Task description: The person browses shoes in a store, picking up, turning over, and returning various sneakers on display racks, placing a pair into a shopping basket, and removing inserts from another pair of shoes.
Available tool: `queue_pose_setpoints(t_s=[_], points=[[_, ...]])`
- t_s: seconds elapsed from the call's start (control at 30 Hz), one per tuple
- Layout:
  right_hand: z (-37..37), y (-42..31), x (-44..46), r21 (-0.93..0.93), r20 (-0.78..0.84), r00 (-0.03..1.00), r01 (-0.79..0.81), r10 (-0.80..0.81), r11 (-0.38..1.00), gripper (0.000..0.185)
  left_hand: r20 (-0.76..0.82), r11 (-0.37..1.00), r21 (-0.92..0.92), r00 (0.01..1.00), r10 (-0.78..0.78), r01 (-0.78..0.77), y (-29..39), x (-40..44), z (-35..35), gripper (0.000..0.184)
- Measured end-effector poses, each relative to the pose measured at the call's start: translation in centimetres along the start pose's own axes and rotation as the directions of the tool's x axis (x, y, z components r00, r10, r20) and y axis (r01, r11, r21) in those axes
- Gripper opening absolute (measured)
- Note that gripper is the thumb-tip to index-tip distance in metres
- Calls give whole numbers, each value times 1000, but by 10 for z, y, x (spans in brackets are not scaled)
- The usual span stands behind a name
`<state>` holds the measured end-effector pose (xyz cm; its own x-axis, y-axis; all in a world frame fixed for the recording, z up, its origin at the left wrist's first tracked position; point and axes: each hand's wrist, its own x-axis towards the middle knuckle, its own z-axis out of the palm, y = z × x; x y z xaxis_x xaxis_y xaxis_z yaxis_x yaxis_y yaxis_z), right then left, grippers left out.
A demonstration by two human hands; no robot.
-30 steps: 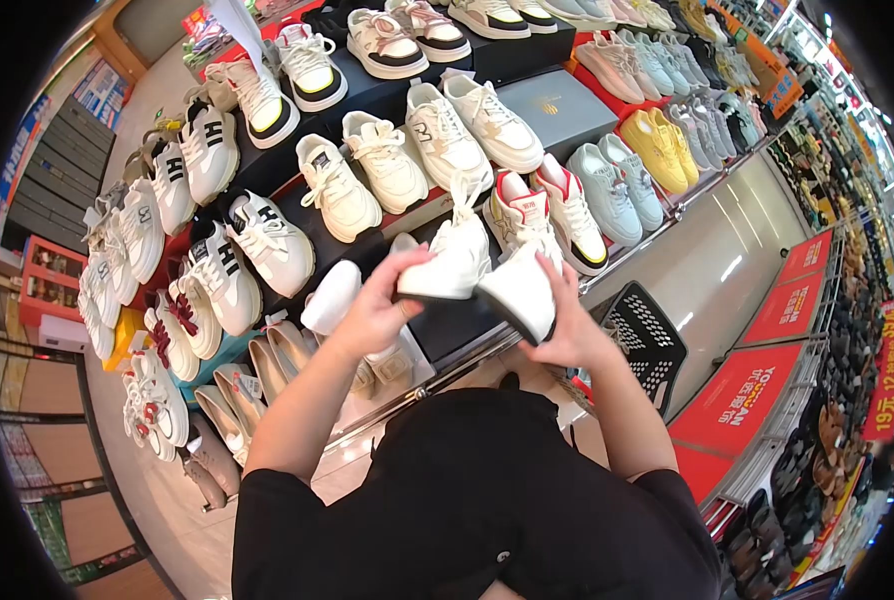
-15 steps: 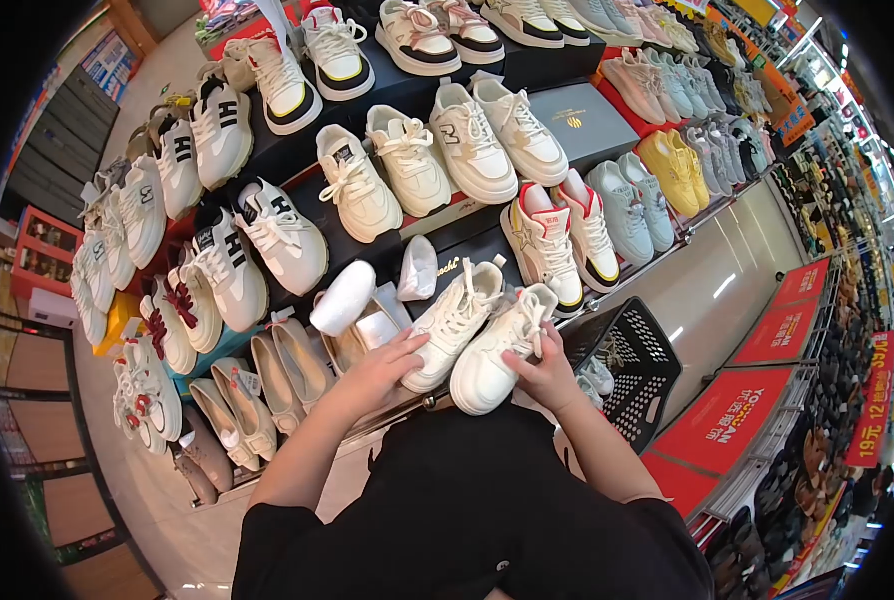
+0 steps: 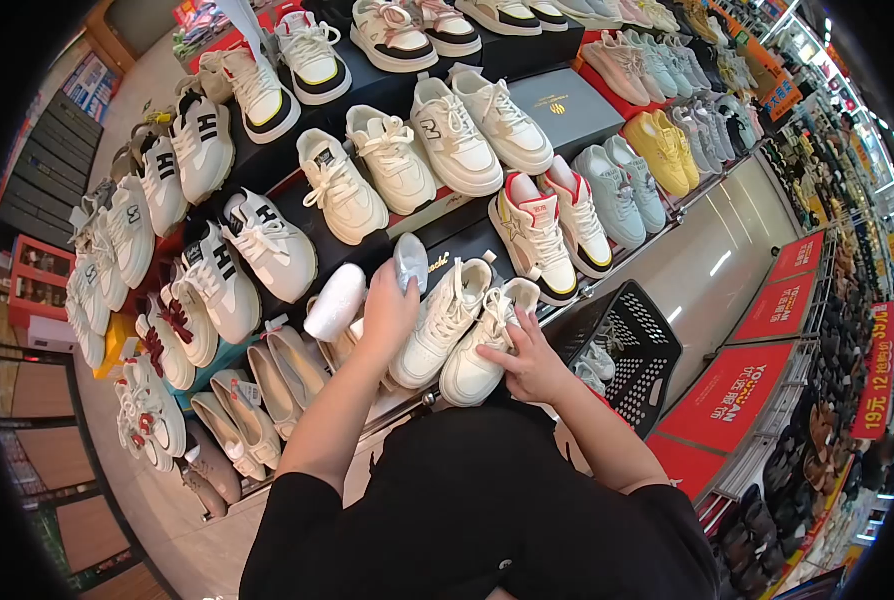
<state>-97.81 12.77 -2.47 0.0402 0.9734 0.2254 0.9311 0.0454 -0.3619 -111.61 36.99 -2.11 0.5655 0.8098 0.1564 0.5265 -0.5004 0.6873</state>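
Note:
A pair of white lace-up sneakers stands side by side at the front edge of the display, a left sneaker (image 3: 441,325) and a right sneaker (image 3: 482,350). My right hand (image 3: 529,362) grips the right sneaker from its outer side, thumb across the upper and fingers near the collar. My left hand (image 3: 391,312) reaches past the left sneaker, its fingers closed on a white wad of shoe stuffing (image 3: 411,262) in what looks like clear wrapping. Beside that hand lies another white stuffing roll (image 3: 336,303) over a beige shoe partly hidden by my forearm.
Rows of sneakers, such as a cream pair (image 3: 343,190), rise on dark boxes behind. Beige flats (image 3: 297,365) line the front left. A black perforated basket (image 3: 635,355) holding shoes stands at right, near red sign panels (image 3: 722,405).
My left hand has left the left sneaker and moved up to the stuffing wad. The sneakers have shifted slightly left and now stand closer together. My right hand stays on the right sneaker.

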Motion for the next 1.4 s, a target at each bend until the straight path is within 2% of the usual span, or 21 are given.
queue_pose_setpoints(t_s=[0.13, 0.23, 0.37, 0.4, 0.43, 0.47, 0.5, 0.57, 0.63, 0.7, 0.77, 0.8, 0.97, 1.0, 1.03, 1.07, 1.1, 1.17, 1.23, 1.3, 1.4], points=[[-5, -2, -8, 140, -70, 997, -20, 30, 990, 72, 199, 939, 295, 950, -241, 176, 1, 25, 15, 47], [-3, -5, -16, 204, -165, 981, -64, 98, 977, 69, 196, 940, 279, 947, -256, 196, -4, 27, 18, 51], [0, -9, -24, 273, -355, 901, -154, 248, 950, 68, 88, 989, 109, 990, -110, 100, 6, 9, 5, 60], [2, -10, -25, 363, -381, 868, -177, 319, 915, 66, 36, 930, -335, 988, -149, 152, 12, 0, 3, 62], [-1, -12, -22, 374, -385, 863, -177, 326, 910, 66, 6, 684, -713, 978, -208, 150, 16, -9, -2, 65], [-6, -14, -21, 438, -359, 855, -200, 375, 876, 65, 121, 628, -758, 984, -128, 175, 17, -19, -15, 72], [-12, -18, -19, 500, -326, 847, -222, 420, 837, 63, 62, 525, -847, 997, -56, 82, 26, -32, -19, 63], [-24, -21, -9, 650, -231, 872, -192, 432, 735, 56, 6, 455, -880, 954, 300, -138, 30, -44, -26, 46], [-34, -32, 4, 957, 139, 869, -242, 475, 162, 49, 50, 397, -917, 973, 225, -44, 44, -56, -27, 38], [-46, -40, 15, 959, 152, 873, -243, 463, 145, 47, 129, 226, -972, 956, 265, 69, 53, -63, -20, 41], [-50, -37, 22, 941, 288, 863, -335, 416, 43, 47, 98, 279, -960, 946, 310, 8, 60, -70, -15, 42], [-51, -36, 28, 931, 332, 848, -365, 413, 1, 44, 180, 311, -947, 935, 304, 82, 64, -73, -16, 41], [-59, -27, 26, 907, 343, 827, -415, 446, 71, 38, 350, 455, -859, 917, 190, 233, 77, -84, -13, 48], [-62, -24, 22, 913, 245, 813, -377, 529, 156, 39, 350, 451, -862, 916, 196, 232, 75, -84, -11, 48], [-67, -21, 18, 906, 140, 788, -345, 599, 243, 41, 298, 650, -748, 943, 150, 133, 71, -84, -7, 48], [-79, -11, 15, 807, -7, 754, -383, 657, 449, 43, 233, 811, -583, 965, 118, 42, 69, -83, -5, 49], [-93, 2, 13, 657, -166, 723, -426, 671, 622, 45, 232, 807, -589, 965, 125, 38, 69, -80, -7, 49], [-98, 34, 2, 522, -440, 631, -399, 639, 754, 48, 183, 936, -231, 934, 308, -264, 73, -73, -15, 43], [-117, 36, 2, 607, -399, 606, -387, 688, 694, 47, 158, 901, -176, 892, 424, -397, 88, -65, -12, 43], [-121, 34, 6, 456, -439, 644, -440, 626, 773, 49, 248, 802, -69, 769, 590, -593, 102, -58, -5, 48], [-109, 28, 17, 115, -498, 776, -384, 387, 916, 54, 310, 699, 62, 679, 665, -713, 110, -46, 15, 50]])
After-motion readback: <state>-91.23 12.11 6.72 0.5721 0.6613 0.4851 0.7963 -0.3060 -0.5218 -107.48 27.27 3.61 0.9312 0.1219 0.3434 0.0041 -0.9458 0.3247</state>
